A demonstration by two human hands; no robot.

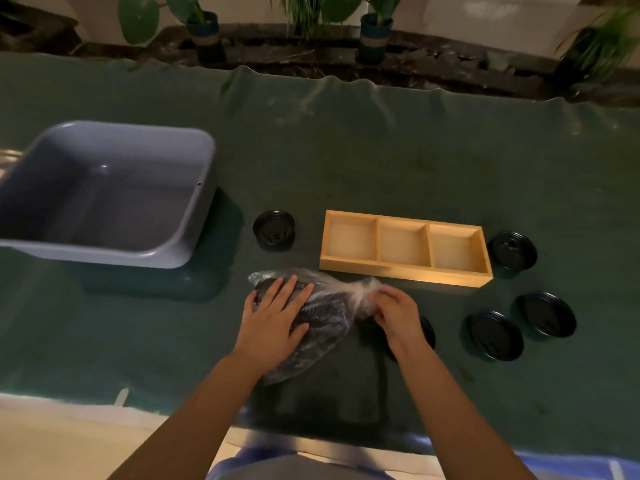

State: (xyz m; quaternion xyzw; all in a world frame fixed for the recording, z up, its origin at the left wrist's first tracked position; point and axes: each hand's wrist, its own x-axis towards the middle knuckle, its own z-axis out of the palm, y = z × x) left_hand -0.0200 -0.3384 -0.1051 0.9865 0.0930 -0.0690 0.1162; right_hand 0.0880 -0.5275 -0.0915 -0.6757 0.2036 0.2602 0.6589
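A clear plastic bag (322, 313) holding a stack of black lids lies on the green cloth near the table's front. My left hand (273, 317) rests flat on the bag with fingers spread. My right hand (394, 311) pinches the bag's twisted end at its right. A three-compartment wooden tray (405, 271) sits just behind the bag. Black lids lie loose around it: one (273, 230) left of the tray, one (512, 250) at its right end, two (495, 336) (547, 315) front right, and another (429, 332) partly hidden under my right wrist.
A grey plastic tub (194, 216) stands at the left on the green tablecloth (381, 150). Potted plants (204, 29) line the ground beyond the far table edge. The table's front edge runs close to my body.
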